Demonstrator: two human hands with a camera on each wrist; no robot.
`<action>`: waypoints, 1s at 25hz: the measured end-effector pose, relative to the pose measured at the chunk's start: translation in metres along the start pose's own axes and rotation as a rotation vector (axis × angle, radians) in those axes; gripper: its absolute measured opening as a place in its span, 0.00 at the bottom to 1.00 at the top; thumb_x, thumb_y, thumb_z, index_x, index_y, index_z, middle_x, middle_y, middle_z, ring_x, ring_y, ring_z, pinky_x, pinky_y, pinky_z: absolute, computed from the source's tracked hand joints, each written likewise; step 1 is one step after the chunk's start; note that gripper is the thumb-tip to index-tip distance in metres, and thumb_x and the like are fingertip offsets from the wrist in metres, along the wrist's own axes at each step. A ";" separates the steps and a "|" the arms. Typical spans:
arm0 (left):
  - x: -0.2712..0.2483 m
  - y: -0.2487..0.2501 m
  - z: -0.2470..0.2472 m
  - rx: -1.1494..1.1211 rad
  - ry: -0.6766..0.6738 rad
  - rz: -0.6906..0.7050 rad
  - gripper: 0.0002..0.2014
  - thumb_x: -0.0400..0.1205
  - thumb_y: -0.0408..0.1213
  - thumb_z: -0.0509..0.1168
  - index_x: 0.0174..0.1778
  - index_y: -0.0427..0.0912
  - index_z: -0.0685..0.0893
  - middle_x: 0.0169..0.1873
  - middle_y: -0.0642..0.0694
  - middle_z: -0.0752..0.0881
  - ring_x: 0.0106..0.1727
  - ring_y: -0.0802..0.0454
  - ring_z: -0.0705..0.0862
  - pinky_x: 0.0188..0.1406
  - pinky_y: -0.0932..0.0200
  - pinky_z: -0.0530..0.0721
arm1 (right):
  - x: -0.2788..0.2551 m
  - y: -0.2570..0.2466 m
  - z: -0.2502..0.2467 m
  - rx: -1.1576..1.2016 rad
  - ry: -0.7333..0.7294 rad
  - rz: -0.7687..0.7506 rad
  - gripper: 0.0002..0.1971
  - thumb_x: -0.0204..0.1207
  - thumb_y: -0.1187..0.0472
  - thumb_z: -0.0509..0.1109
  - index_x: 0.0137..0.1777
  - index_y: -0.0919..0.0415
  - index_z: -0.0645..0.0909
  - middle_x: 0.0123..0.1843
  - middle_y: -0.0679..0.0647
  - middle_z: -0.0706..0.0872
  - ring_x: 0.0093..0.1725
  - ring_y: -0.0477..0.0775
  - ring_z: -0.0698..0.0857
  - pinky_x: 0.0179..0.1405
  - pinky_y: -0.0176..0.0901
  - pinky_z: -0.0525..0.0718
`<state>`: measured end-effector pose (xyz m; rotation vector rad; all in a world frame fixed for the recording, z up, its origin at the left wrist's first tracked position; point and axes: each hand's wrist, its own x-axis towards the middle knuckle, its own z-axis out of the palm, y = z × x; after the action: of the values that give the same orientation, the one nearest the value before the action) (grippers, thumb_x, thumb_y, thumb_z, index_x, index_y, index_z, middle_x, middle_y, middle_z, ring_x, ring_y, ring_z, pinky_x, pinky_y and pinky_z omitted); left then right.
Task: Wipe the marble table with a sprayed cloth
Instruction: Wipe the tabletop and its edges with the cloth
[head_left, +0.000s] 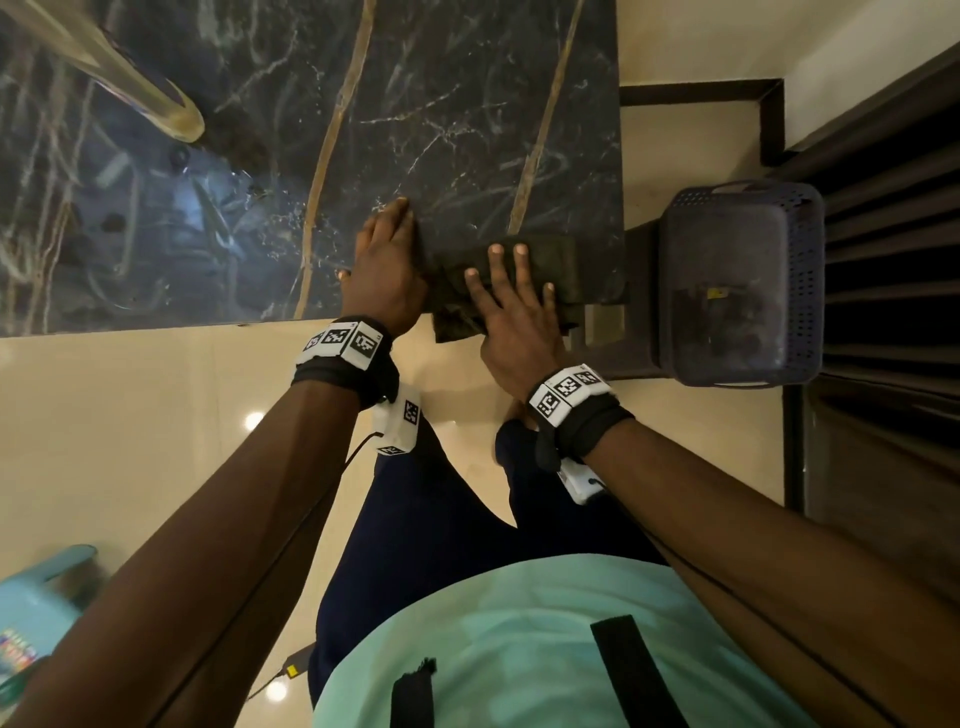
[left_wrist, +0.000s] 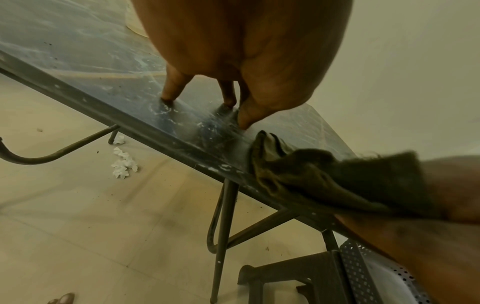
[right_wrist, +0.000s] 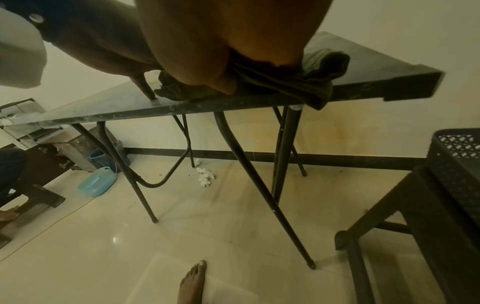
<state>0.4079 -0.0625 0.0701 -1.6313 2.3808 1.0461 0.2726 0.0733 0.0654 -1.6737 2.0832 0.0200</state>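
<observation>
The dark marble table (head_left: 441, 104) with gold veins fills the upper head view. A dark olive cloth (head_left: 566, 270) lies bunched at its near right corner and hangs over the front edge. My right hand (head_left: 511, 306) presses flat on the cloth with fingers spread. Just left of the cloth, my left hand (head_left: 387, 254) rests on the bare marble, and its straight fingers (left_wrist: 171, 88) touch the surface by their tips. In the right wrist view my right hand's palm (right_wrist: 221, 41) covers the cloth (right_wrist: 298, 82). White droplets (head_left: 280, 228) speckle the marble left of my left hand.
A pale translucent cylinder (head_left: 130, 67) stands on the table's far left. A dark blue perforated basket (head_left: 743, 286) sits on a brown stool right of the table. Crumpled white paper (right_wrist: 205, 174) lies on the floor under the table, a blue tub (right_wrist: 96, 183) further left.
</observation>
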 end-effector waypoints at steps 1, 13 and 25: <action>0.000 0.001 -0.001 0.005 0.004 0.002 0.33 0.87 0.37 0.63 0.90 0.45 0.62 0.89 0.49 0.57 0.89 0.39 0.55 0.79 0.18 0.65 | 0.004 -0.006 -0.001 -0.003 -0.012 -0.019 0.41 0.76 0.64 0.62 0.89 0.52 0.53 0.90 0.58 0.43 0.88 0.68 0.38 0.80 0.78 0.51; -0.002 0.008 0.013 0.093 0.060 -0.027 0.40 0.85 0.54 0.66 0.90 0.44 0.59 0.90 0.51 0.55 0.89 0.39 0.55 0.78 0.18 0.67 | 0.017 0.076 -0.024 -0.039 0.060 0.108 0.36 0.82 0.62 0.56 0.89 0.51 0.49 0.90 0.59 0.42 0.88 0.69 0.40 0.82 0.76 0.55; -0.004 0.010 0.012 0.083 0.075 -0.028 0.34 0.87 0.47 0.61 0.90 0.41 0.61 0.90 0.50 0.56 0.90 0.40 0.53 0.78 0.17 0.66 | -0.048 0.085 -0.003 -0.032 0.060 0.175 0.42 0.76 0.65 0.64 0.89 0.55 0.51 0.90 0.62 0.44 0.88 0.68 0.41 0.82 0.73 0.55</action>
<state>0.3972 -0.0506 0.0673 -1.6990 2.4057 0.8842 0.1999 0.1390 0.0621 -1.5216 2.2799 0.0601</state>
